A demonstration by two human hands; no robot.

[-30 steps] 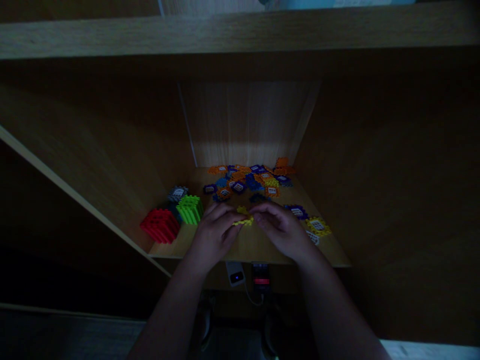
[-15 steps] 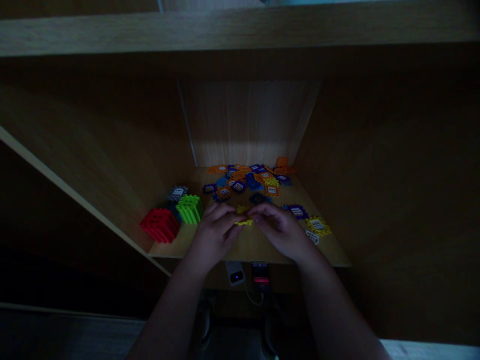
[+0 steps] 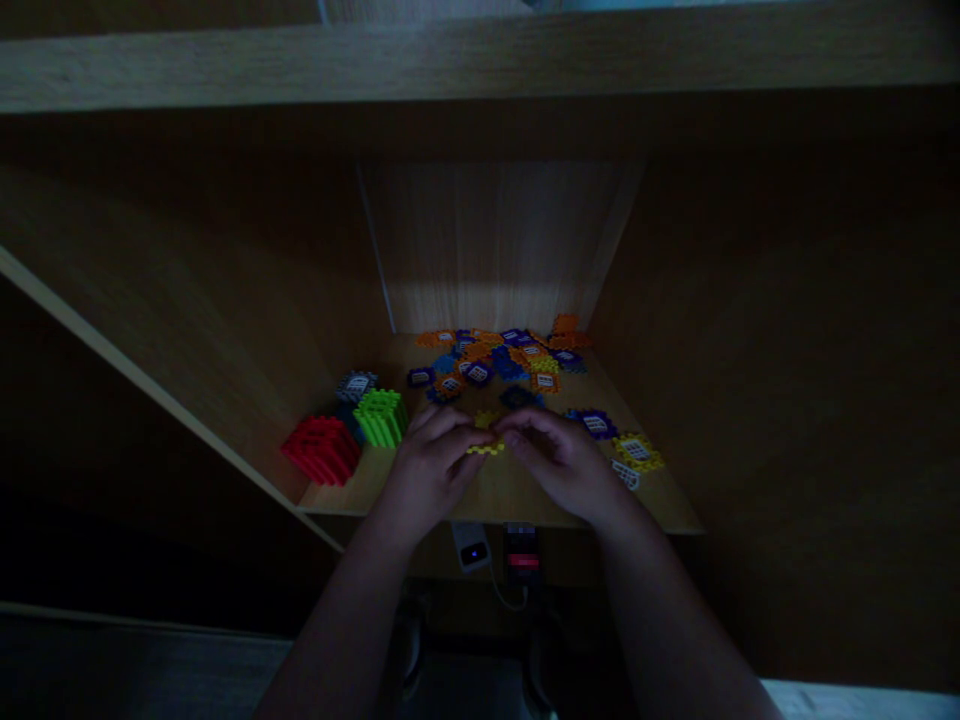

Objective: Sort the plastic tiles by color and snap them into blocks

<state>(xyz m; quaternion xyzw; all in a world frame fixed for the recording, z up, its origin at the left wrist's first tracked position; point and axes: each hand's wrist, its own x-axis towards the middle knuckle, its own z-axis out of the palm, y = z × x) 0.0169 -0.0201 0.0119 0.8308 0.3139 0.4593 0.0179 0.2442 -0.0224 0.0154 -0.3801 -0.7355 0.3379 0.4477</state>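
Between my two hands is a yellow notched building tile (image 3: 486, 448), held above the shelf board. My left hand (image 3: 441, 455) is closed on its left side, fingers and thumb pinching it. My right hand (image 3: 559, 455) grips the same tile at its right edge with bent fingers. My fingers cover part of the tile. To the left stand a bright green stack of notched tiles (image 3: 381, 418) and a red stack (image 3: 322, 450). Right of my right hand lie a yellow tile with a white window (image 3: 637, 451), a purple tile (image 3: 595, 424) and a loose white window piece (image 3: 625, 475).
Orange, blue and purple tiles (image 3: 480, 372) lie scattered toward the back of the wooden shelf (image 3: 487, 500). A grey-blue tile with a window (image 3: 357, 385) tops another stack at left. Side panels and an upper board (image 3: 480, 62) enclose the dim compartment. Below hang small devices (image 3: 522, 552) with a cable.
The yellow tile has tilted slightly between my fingers. Both hands keep almost the same place, and the other pieces stay where they were.
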